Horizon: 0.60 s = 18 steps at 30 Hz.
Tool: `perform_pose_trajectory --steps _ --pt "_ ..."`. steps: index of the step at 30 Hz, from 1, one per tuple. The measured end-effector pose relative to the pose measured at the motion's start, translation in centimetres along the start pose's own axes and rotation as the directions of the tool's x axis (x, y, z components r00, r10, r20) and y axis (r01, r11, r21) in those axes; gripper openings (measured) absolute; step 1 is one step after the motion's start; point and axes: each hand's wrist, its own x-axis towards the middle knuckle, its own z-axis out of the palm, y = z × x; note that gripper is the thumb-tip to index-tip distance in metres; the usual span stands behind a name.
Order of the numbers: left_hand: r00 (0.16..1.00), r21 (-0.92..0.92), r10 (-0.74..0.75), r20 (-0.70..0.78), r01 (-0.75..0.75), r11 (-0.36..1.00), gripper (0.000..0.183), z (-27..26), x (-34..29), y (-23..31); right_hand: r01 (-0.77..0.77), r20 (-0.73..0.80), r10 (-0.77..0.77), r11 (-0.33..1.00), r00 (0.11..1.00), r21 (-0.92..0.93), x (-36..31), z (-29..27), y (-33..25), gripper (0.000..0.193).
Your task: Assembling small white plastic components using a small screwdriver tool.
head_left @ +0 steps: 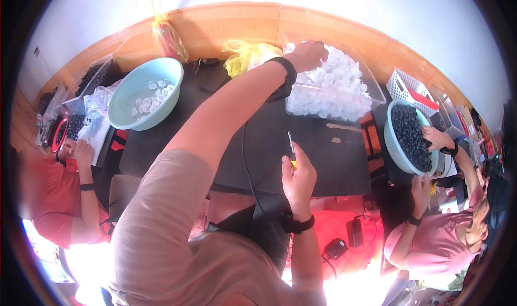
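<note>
My left hand (311,56) reaches across the table to a clear plastic bin (371,98) heaped with small translucent white plastic pieces (334,85). Its fingers curl down at the pile, and whatever they hold is hidden. Closer to me, my right hand (299,178) is closed around a small screwdriver-like tool (291,143), with a thin metal shaft pointing up and a bit of yellow handle showing. On the left of the black table (215,144) stands a pale blue basin (121,104) with several white ring-like pieces (153,98) inside.
At right, a co-worker's hand (437,139) is in a basin of black rings (412,136); another person (59,193) sits at left. A white basket (404,90), yellow plastic bags (250,55) and a black cable (245,158) are around the table.
</note>
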Motion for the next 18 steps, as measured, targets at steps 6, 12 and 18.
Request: perform_pose_trajectory --steps 6,12,18 --pt "0.998 -0.395 -0.052 -0.046 0.030 0.918 0.011 -3.4 -3.9 -0.6 0.045 -0.035 -0.046 0.998 0.998 -0.044 0.0 0.1 0.0 0.035" --pt "0.984 -0.955 -0.154 0.093 0.132 0.265 0.016 -4.0 -11.5 1.8 -0.047 -0.008 0.048 0.998 0.999 0.032 0.0 -0.1 1.0 0.038" --pt "0.873 -0.857 0.070 0.483 0.488 -0.167 0.019 -0.2 -20.6 4.8 -0.253 0.018 0.298 0.778 0.954 0.575 0.6 -1.2 0.2 0.035"
